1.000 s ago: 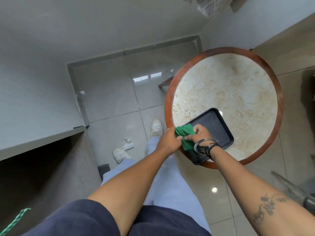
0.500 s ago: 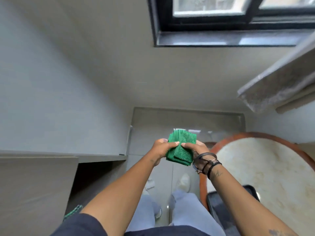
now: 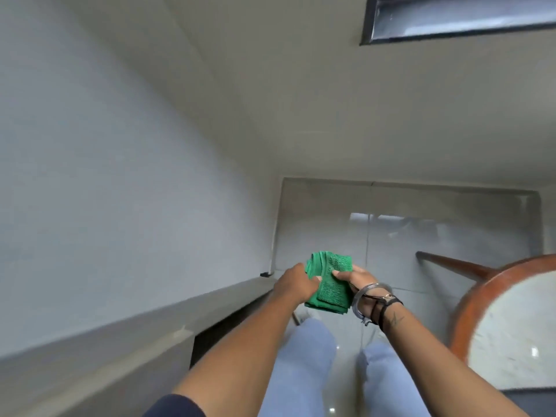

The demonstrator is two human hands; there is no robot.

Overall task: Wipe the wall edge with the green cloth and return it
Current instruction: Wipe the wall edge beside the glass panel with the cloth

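A folded green cloth point(image 3: 331, 284) is held in front of me at waist height, above the floor. My left hand point(image 3: 293, 285) grips its left side and my right hand point(image 3: 358, 282), with bracelets at the wrist, grips its right side with the thumb on top. The grey wall edge point(image 3: 180, 308), a ledge that tops a low wall, runs from the lower left up to just left of my left hand. The cloth is close to the ledge's end and apart from it.
A round table point(image 3: 469, 299) with a brown rim and marble top stands at the right, one leg jutting left. A dark tray corner point(image 3: 532, 400) shows at the bottom right. A window frame point(image 3: 451, 28) is at the top right. Glossy floor tiles lie below.
Both hands lifted the green cloth off the dark tray on the table and brought it left toward the ledge. My view swung up and left; the table now sits at the right edge.
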